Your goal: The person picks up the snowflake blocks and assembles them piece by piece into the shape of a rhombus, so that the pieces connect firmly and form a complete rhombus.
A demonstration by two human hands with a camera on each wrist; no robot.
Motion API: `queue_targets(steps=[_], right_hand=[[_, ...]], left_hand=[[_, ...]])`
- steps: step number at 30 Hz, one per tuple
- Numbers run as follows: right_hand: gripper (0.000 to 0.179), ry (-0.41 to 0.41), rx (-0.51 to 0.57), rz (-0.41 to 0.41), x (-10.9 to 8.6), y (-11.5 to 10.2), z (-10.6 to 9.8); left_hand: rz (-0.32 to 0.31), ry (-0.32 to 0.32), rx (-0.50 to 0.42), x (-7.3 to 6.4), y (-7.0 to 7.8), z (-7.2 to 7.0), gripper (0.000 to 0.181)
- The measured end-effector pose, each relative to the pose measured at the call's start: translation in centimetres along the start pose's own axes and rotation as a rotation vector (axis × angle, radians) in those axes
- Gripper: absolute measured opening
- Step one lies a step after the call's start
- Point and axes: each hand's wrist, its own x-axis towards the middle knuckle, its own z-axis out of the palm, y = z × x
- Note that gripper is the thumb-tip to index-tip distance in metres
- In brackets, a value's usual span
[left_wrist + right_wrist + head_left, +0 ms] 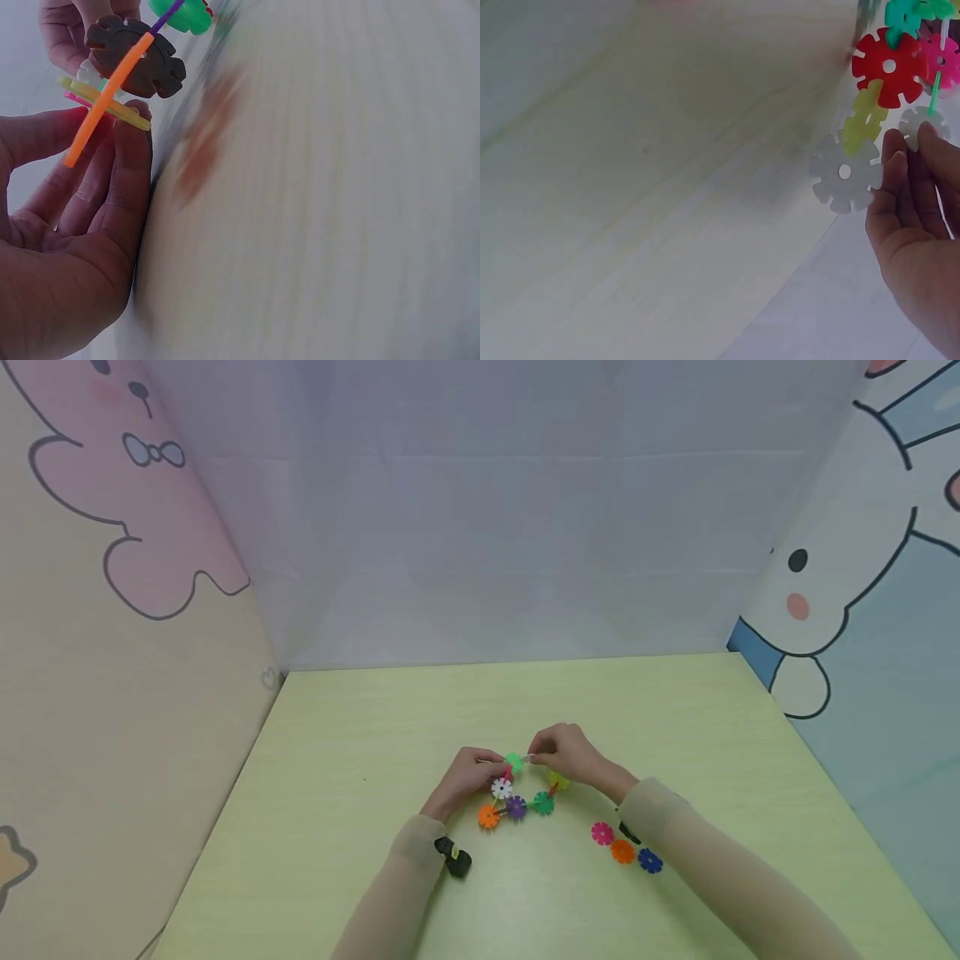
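A chain of slotted flower-shaped plastic discs curves over the table between both hands. In the head view it includes a light green disc (513, 763), a white disc (501, 788), an orange disc (489, 817), a purple disc (516, 807) and a darker green disc (543, 802). My left hand (472, 774) pinches a pink disc on the chain's left side, between thumb and fingertips. At the top right, my right hand (572, 755) pinches a whitish disc (910, 120), its edge meeting an edge-on green disc (935, 91). Another whitish disc (825, 174) ends the chain beside the right fingers.
Three loose discs lie near the right forearm: pink (602, 833), orange (622, 852) and blue (650, 861). A black wrist camera (456, 862) sits at the left cuff. Behind the pale table (360, 727) rises a white backdrop (480, 552), with cartoon-printed panels on both sides.
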Motion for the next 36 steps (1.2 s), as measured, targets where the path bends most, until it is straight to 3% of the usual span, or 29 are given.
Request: queue_targets(steps=[36], right_hand=[[0.008, 0.020, -0.043, -0.062, 0.07, -0.06, 0.31]], left_hand=[[0.011, -0.002, 0.000, -0.90, 0.54, 0.27, 0.015]])
